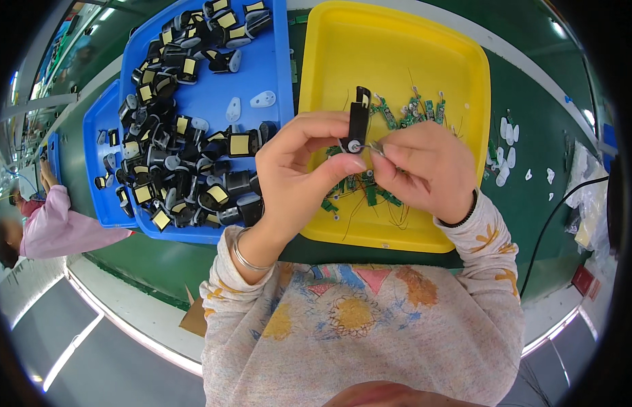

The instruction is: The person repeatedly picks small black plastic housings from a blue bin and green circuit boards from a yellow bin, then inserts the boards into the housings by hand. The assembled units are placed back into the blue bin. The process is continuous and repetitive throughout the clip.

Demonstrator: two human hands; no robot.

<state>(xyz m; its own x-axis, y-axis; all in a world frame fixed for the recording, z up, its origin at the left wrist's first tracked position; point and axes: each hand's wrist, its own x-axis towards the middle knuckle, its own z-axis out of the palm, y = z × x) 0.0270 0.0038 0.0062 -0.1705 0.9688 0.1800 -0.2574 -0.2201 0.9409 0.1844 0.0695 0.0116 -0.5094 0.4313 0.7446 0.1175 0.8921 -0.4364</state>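
Note:
Over the yellow tray (370, 234), my left hand (292, 173) grips a narrow black plastic housing (359, 121) between thumb and fingers. The housing stands roughly upright, with a small round pale part at its lower end by my thumb tip. Close beside that end, my right hand (431, 166) is closed in a pinch. A small bit of something shows at its fingertips, too little to name. Below and behind both hands, several green circuit boards (387, 115) with thin wires lie in the yellow tray.
On the left, a blue tray (265, 64) holds many black housings (177, 136) with cream pads and grey parts. Small white pieces (509, 136) and clear plastic bags (584, 176) lie on the green table at right, near a black cable (547, 220). Another person (54, 224) sits far left.

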